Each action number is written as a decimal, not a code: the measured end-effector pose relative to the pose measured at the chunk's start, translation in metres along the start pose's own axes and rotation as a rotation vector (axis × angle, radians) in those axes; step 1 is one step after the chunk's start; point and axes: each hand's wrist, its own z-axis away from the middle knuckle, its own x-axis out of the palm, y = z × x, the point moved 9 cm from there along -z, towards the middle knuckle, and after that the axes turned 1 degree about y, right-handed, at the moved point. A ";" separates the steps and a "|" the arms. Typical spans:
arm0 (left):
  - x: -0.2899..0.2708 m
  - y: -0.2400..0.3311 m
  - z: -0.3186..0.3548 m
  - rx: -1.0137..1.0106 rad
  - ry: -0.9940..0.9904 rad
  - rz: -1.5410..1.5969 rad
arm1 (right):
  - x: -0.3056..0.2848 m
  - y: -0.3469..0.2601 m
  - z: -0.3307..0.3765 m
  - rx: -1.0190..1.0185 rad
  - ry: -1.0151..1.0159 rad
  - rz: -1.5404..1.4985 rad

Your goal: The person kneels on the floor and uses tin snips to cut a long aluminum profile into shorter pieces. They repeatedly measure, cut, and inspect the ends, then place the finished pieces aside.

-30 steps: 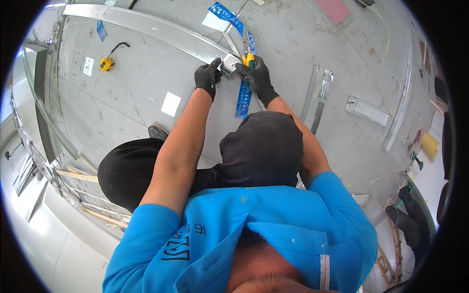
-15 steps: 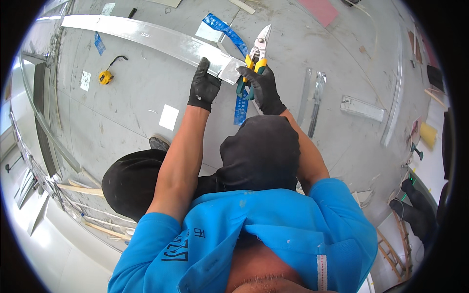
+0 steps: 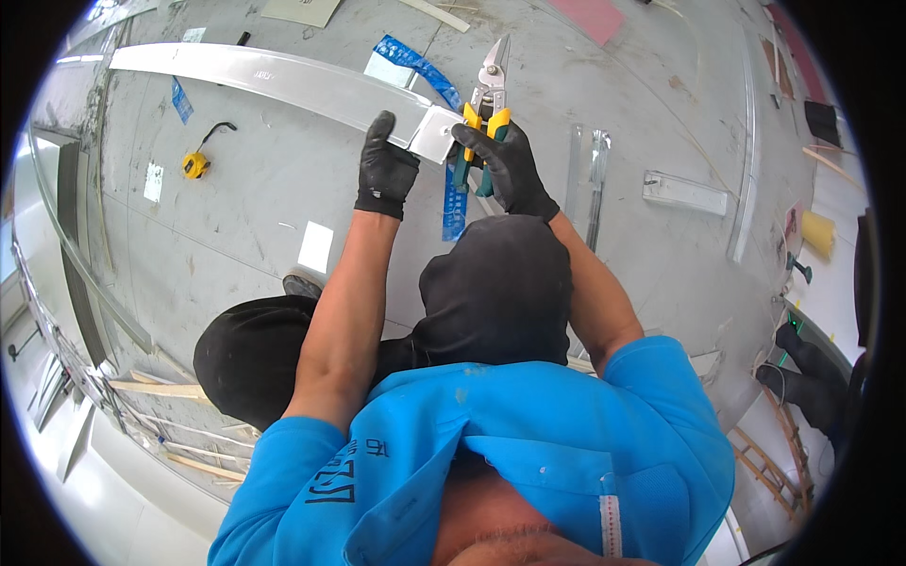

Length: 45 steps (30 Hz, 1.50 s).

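My left hand [image 3: 385, 170], in a black glove, grips the near end of a long silver metal channel [image 3: 283, 83] that runs off to the far left over the concrete floor. My right hand [image 3: 505, 168], also gloved in black, holds tin snips [image 3: 486, 99] with yellow and green handles. The silver blades point up and away, just right of the channel's cut end [image 3: 434, 134]. A blue strip of film [image 3: 454, 203] hangs below the channel end, between my hands.
A yellow tape measure [image 3: 195, 166] lies on the floor at left. Short metal pieces [image 3: 684, 192] and thin strips [image 3: 587, 184] lie at right. Blue film scraps [image 3: 415, 66], white paper squares [image 3: 315, 247] and wooden slats [image 3: 142, 387] are scattered about.
Both hands have risen with the channel end. The snips, earlier at the channel's end, now stand clear with blades pointing up beside it.
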 end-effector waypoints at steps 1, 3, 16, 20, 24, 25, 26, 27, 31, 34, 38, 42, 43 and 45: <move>0.004 0.004 0.003 -0.005 -0.035 0.012 | 0.003 -0.003 0.002 0.008 -0.036 -0.040; 0.020 0.007 0.010 -0.022 -0.089 0.062 | -0.011 -0.001 -0.001 -0.095 -0.007 -0.038; 0.068 0.058 0.088 0.024 -0.011 0.042 | 0.077 -0.096 0.002 -0.784 -0.165 0.596; 0.094 0.063 0.127 0.040 0.133 0.092 | 0.096 -0.117 0.024 -0.998 -0.230 0.605; 0.123 0.067 0.159 0.070 -0.094 0.041 | 0.110 -0.130 0.031 -0.987 -0.279 0.639; 0.124 0.059 0.163 0.088 -0.092 -0.009 | 0.112 -0.132 0.031 -0.970 -0.289 0.636; 0.125 0.050 0.164 0.107 -0.088 -0.057 | 0.115 -0.133 0.030 -0.953 -0.301 0.632; 0.127 0.037 0.164 0.099 -0.014 -0.038 | 0.118 -0.134 0.033 -0.981 -0.313 0.622; 0.127 0.030 0.155 0.132 -0.038 0.032 | 0.128 -0.134 0.037 -1.044 -0.342 0.638; 0.109 0.040 0.150 0.168 -0.047 0.073 | 0.129 -0.131 0.035 -0.981 -0.368 0.663; 0.096 0.039 0.153 0.138 0.025 0.148 | 0.126 -0.119 0.030 -0.978 -0.421 0.675; 0.091 0.038 0.157 0.140 0.049 0.154 | 0.118 -0.112 0.023 -0.930 -0.490 0.681; 0.090 0.038 0.158 0.143 0.062 0.158 | 0.115 -0.110 0.022 -0.927 -0.509 0.683; 0.087 0.042 0.161 0.176 0.048 0.198 | 0.107 -0.099 0.015 -0.750 -0.642 0.673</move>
